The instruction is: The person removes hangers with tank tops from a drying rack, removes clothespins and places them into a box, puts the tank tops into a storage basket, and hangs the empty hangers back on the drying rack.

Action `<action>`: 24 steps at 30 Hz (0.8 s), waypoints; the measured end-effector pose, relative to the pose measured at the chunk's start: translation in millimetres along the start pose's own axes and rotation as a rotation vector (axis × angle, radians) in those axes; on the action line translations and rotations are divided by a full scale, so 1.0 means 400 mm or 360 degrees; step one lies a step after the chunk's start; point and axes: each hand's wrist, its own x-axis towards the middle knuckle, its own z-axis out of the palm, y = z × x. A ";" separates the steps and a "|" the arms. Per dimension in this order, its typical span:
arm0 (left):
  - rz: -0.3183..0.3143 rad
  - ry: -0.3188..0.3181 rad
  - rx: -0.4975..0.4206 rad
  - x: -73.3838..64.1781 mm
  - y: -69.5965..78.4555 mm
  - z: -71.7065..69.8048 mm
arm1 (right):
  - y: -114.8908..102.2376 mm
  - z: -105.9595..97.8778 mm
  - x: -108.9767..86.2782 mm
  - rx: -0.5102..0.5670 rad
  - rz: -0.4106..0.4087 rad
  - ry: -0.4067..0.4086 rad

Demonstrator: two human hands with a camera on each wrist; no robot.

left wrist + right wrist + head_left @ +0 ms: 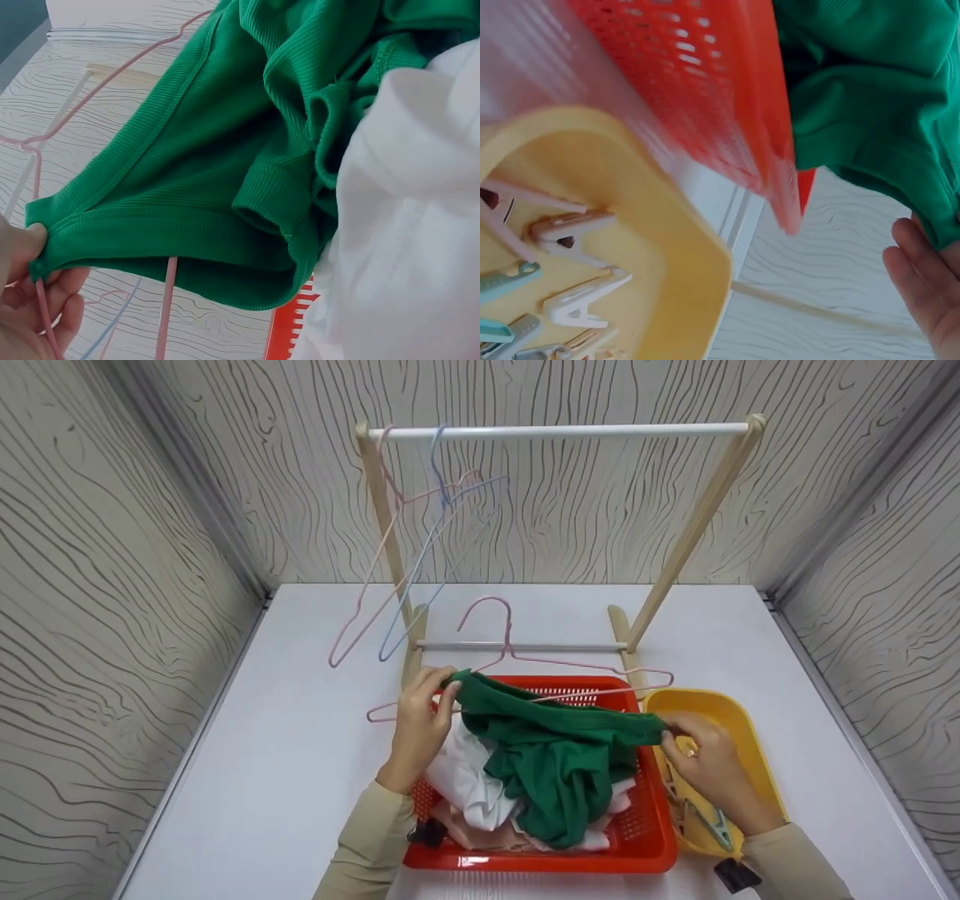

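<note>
Both hands hold a green ribbed garment [562, 776] stretched between them by its banded edge, above a red basket [540, 862]. My left hand [420, 724] pinches one end of the band between thumb and fingers. The other end is gripped by my right hand [705, 757], only partly visible in the right wrist view. A pink hanger [508, 634] lies behind the band, its hook pointing away. In the left wrist view, one hanger wire [166, 307] reaches into the garment's opening, and another runs past the left fingers. White cloth [476, 791] lies under the garment in the basket.
A yellow basin [761, 750] holding several clothespins [585, 300] stands right of the basket. Behind is a wooden rack with a white rod [585, 431]. A pink hanger [363, 592] and a blue hanger [424, 551] hang at the rod's left end.
</note>
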 end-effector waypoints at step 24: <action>-0.0093 -0.0308 0.0042 -0.026 0.008 0.017 | -0.096 0.121 -0.036 -0.0154 0.0080 -0.1219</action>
